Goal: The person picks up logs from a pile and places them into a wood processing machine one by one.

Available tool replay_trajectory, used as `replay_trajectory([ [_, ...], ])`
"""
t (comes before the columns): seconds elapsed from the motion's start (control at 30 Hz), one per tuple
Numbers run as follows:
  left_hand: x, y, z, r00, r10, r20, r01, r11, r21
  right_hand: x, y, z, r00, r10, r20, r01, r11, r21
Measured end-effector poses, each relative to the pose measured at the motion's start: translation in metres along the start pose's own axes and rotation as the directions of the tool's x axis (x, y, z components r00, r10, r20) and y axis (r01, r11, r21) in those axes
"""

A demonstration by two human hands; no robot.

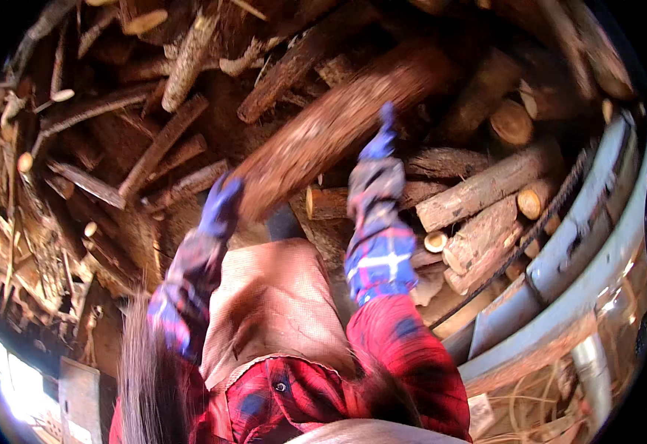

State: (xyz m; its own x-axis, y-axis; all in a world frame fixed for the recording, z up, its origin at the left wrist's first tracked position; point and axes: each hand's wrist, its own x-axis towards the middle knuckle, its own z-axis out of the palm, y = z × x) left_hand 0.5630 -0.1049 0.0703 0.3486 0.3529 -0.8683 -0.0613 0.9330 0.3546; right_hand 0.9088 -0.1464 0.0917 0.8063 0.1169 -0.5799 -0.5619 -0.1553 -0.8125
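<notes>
A long brown log [323,137] with rough bark slants before me, its near end at the lower left and its far end in shadow at the upper right. My left hand [222,207], in a blue glove, grips the near end. Against the right side of the log, farther along, is my right hand [380,140], gloved the same; part of its fingers is hidden by the log. Both hands and the log are somewhat blurred. Plaid sleeves cover my forearms, and a pinkish apron [272,296] hangs below the log.
Cut logs [486,189] lie stacked on the right, next to a curved blue-grey metal frame [560,266]. Loose branches and split pieces [164,140] cover the ground ahead and to the left. Thin sticks [12,200] stand at the far left. A bright opening [20,377] shows at the lower left.
</notes>
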Motion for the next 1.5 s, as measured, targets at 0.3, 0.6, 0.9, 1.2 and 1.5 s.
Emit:
replay_trajectory([
  [0.3,-0.279,0.118,-0.141,0.993,-0.073,-0.088,0.067,0.995,-0.073,-0.318,0.027,-0.071,0.902,0.149,0.406,-0.287,0.909,0.303],
  [0.6,-0.402,0.162,-0.011,0.947,-0.047,0.319,-0.107,0.886,0.451,-0.495,-0.187,-0.194,0.856,-0.391,0.34,0.085,0.754,0.652],
  [0.9,-0.491,-0.006,0.173,0.65,-0.54,0.536,-0.172,0.581,0.795,-0.536,-0.221,-0.503,0.786,-0.548,-0.286,0.604,0.582,0.544],
  [1.2,-0.69,-0.336,0.458,0.153,-0.767,0.623,0.008,0.631,0.776,-0.591,-0.281,-0.681,-0.26,-0.717,-0.646,0.815,0.195,-0.545],
  [1.5,-0.493,-0.076,0.285,0.339,-0.551,0.763,-0.119,0.779,0.616,-0.601,-0.144,-0.462,0.609,-0.775,-0.168,0.669,0.616,-0.415],
])
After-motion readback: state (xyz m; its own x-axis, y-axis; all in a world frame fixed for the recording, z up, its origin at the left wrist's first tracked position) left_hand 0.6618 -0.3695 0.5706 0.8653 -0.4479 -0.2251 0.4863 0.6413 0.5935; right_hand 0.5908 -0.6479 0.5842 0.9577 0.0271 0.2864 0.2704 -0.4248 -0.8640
